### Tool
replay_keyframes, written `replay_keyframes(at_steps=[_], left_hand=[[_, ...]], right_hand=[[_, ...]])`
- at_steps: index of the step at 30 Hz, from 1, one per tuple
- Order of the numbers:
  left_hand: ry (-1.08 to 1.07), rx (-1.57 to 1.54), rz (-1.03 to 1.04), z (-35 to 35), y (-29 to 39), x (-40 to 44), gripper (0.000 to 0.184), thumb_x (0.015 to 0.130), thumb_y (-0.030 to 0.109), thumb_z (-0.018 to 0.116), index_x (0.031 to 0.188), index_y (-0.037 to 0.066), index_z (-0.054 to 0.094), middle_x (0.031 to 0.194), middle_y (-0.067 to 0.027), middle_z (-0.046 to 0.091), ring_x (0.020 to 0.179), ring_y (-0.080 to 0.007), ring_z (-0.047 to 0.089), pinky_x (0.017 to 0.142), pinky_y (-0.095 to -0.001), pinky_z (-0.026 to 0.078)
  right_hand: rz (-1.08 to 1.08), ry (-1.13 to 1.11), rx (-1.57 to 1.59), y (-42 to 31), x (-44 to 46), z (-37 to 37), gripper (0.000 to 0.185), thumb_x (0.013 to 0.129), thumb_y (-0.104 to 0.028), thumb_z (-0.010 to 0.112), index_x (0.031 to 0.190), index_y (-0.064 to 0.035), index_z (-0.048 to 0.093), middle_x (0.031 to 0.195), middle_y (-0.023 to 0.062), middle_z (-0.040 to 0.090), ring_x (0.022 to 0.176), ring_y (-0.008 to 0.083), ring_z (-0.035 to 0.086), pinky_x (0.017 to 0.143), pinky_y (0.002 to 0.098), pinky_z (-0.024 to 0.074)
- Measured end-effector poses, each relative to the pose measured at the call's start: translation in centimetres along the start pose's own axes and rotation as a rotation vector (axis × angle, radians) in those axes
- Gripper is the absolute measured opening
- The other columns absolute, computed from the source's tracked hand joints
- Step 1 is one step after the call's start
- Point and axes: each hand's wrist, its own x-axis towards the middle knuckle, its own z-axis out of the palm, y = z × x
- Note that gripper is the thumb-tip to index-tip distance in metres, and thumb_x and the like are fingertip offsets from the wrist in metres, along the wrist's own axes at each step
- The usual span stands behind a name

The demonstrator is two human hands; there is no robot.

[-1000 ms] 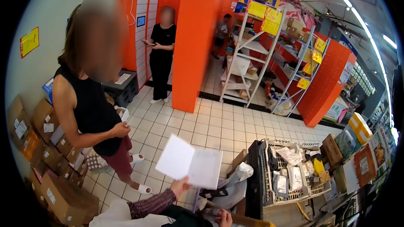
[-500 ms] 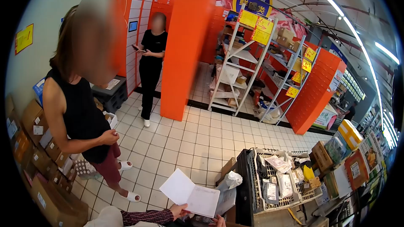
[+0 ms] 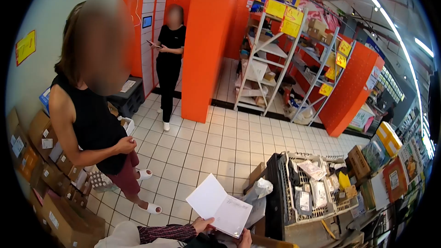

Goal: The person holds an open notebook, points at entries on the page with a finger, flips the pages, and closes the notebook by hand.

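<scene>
At the bottom of the head view, my left hand (image 3: 202, 225), below a dark red striped sleeve, is closed on the lower edge of an open notebook (image 3: 229, 216) near its fold. The left page is blank white; the right page carries faint marks too small to read. My right hand (image 3: 245, 239) is at the notebook's lower right corner, its fingers closed around that edge and partly cut off by the frame. Just behind the notebook stands a grey-white plastic-wrapped parcel (image 3: 260, 190).
To the right, white plastic crates (image 3: 294, 218) hold several small parcels. A person in a black sleeveless top (image 3: 94, 124) stands at left beside stacked cardboard boxes (image 3: 69, 220). Another person in black (image 3: 169, 59) holds a phone near orange lockers (image 3: 147, 41). Metal shelves (image 3: 271, 64) stand farther back.
The view has shifted slightly, and the notebook appears farther right. My right hand has come up onto its lower right corner; before, it was lower and beside the edge.
</scene>
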Motion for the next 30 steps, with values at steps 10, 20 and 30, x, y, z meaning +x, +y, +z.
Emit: replay_keyframes(at_steps=[10,20,30], left_hand=[[0.035,-0.063,-0.003,-0.9,1.9,-2.1,0.03,0.093,0.024,0.055,0.114,0.003,0.054,0.095,-0.0056,0.065,0.081,-0.0137,0.063,0.065,-0.0238,0.05],[-0.023,0.039,-0.081,-2.7,3.7,-1.6,0.028,0.094,0.023,0.053,0.115,0.005,0.051,0.096,-0.0059,0.065,0.081,-0.0155,0.064,0.066,-0.0253,0.048],[0.051,-0.004,-0.027,-6.4,4.7,-2.5,0.027,0.095,0.023,0.052,0.113,0.003,0.052,0.09,-0.0072,0.064,0.078,-0.0184,0.065,0.06,-0.0241,0.046]], right_hand=[[-0.039,0.191,-0.093,0.6,-0.4,0.9,0.049,0.099,-0.041,0.038,0.127,-0.0012,0.047,0.095,0.0104,0.063,0.066,0.0124,0.059,0.059,0.024,0.0484],[-0.042,0.357,-0.036,1.5,-2.5,1.0,0.054,0.098,-0.046,0.037,0.129,-0.0028,0.045,0.1,0.0105,0.062,0.068,0.0114,0.058,0.06,0.0229,0.0471],[-0.074,0.301,-0.053,2.1,-4.1,0.8,0.056,0.097,-0.048,0.039,0.129,-0.0027,0.044,0.101,0.0098,0.062,0.069,0.0104,0.058,0.062,0.0222,0.0474]])
